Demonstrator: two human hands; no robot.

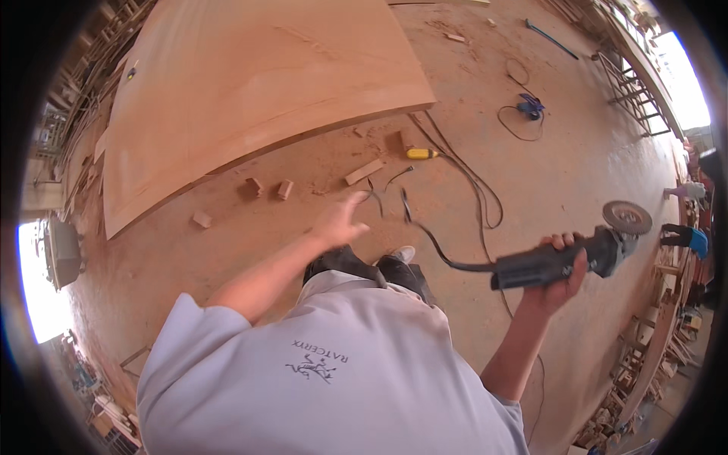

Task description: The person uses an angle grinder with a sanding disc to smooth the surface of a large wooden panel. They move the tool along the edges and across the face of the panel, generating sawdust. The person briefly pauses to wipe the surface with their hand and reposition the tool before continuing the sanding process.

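Note:
My right hand (563,280) is wrapped round the dark body of an angle grinder (542,265), held up at the right. Its round, brownish disc (627,218) points away to the far right. From the grinder's rear end a black power cord (444,254) curves leftward over the floor. My left hand (337,221) is stretched forward in front of my body, thumb apart from the fingers, with nothing plainly held. Just past its fingertips a piece of dark cable (378,203) shows; whether they touch it I cannot tell.
A large wooden panel (265,76) fills the far left, raised above the floor. Wood offcuts (364,172) and a yellow tool (422,153) lie near its edge. Long cables (485,205) cross the floor beside a blue power tool (531,107). Timber is stacked at the right (648,364).

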